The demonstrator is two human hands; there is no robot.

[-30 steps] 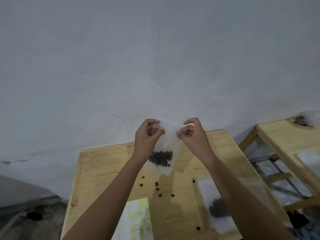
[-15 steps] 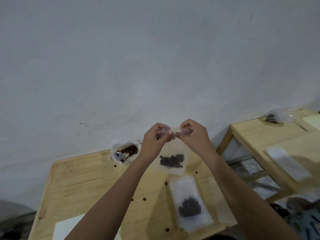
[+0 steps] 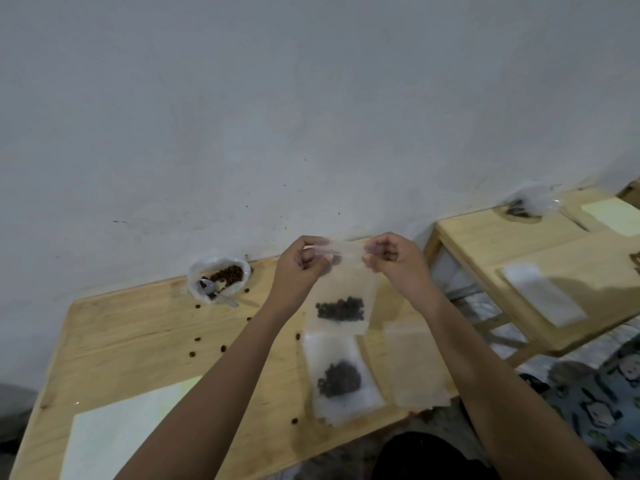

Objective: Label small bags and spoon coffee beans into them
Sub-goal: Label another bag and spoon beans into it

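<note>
Now both hands' curled fingers [image 3: 313,259] pinch the bag [image 3: 341,296] top.

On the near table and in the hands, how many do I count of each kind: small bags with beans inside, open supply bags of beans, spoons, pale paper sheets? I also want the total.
Small bags with beans: 2 (held bag, pinched by left hand and right hand; lying bag)
Open supply bag: 1
Spoon: 1
Pale sheet: 1
Total: 5
</note>
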